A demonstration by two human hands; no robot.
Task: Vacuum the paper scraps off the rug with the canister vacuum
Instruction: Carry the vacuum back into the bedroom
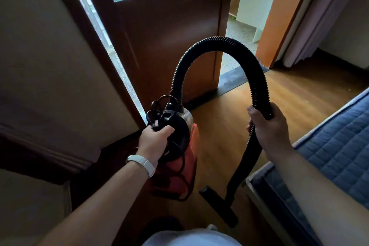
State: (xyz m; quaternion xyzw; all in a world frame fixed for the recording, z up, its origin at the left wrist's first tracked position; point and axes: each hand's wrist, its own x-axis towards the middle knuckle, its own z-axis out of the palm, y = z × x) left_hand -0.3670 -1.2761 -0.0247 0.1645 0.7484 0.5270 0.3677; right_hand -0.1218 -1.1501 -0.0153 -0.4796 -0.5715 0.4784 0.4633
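I carry an orange and black canister vacuum [184,158] above the wooden floor. My left hand [153,140] grips its black top handle together with the coiled power cord [159,114]. A ribbed black hose [217,43] arches up from the canister and down to my right hand [267,126], which grips it where it joins the wand. The wand hangs down to a flat black floor nozzle [218,205] just above the floor. No rug or paper scraps are in view.
A brown door [169,32] with a window stands ahead, with an open gap to a balcony at its right. A bed with a blue quilted cover [335,146] lies at the right. A dark wooden unit [40,136] is close at the left.
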